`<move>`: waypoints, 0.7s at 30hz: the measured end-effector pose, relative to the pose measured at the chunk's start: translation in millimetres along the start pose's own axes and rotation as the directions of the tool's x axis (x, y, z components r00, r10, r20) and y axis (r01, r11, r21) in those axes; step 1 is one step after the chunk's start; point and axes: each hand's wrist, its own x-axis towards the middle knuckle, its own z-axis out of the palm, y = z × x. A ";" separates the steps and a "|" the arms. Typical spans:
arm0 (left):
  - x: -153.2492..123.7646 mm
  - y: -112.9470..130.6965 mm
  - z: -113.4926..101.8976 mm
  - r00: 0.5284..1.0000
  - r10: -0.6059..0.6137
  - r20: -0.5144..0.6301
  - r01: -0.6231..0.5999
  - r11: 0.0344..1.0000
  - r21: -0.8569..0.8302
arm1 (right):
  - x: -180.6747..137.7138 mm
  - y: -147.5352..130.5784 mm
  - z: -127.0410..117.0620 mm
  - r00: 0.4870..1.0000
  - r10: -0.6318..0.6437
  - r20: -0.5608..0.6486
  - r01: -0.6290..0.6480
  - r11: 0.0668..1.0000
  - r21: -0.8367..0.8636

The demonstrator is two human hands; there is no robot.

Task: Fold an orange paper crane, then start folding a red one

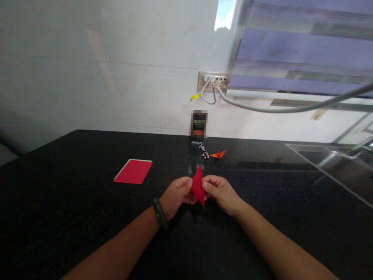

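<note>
A folded piece of red origami paper is pinched between both hands just above the dark countertop, its pointed ends toward and away from me. My left hand, below which a dark bangle circles the wrist, grips its left edge with thumb and fingers. On the opposite edge, my right hand holds it the same way, thumb on the near face. The fingertips behind the paper are partly hidden. Beyond the hands sits an orange paper crane. Off to the left lies a stack of square red paper.
A phone-like object, blurred out, leans against the white wall with a beaded strap before it. A wall socket has a grey cable running right. At the right is a metal sink.
</note>
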 end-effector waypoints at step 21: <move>0.8 -0.2 -0.9 1.000 0.000 -0.024 0.000 1.000 0.003 | -0.8 -1.7 -1.1 1.000 0.003 -0.001 -0.003 1.000 -0.006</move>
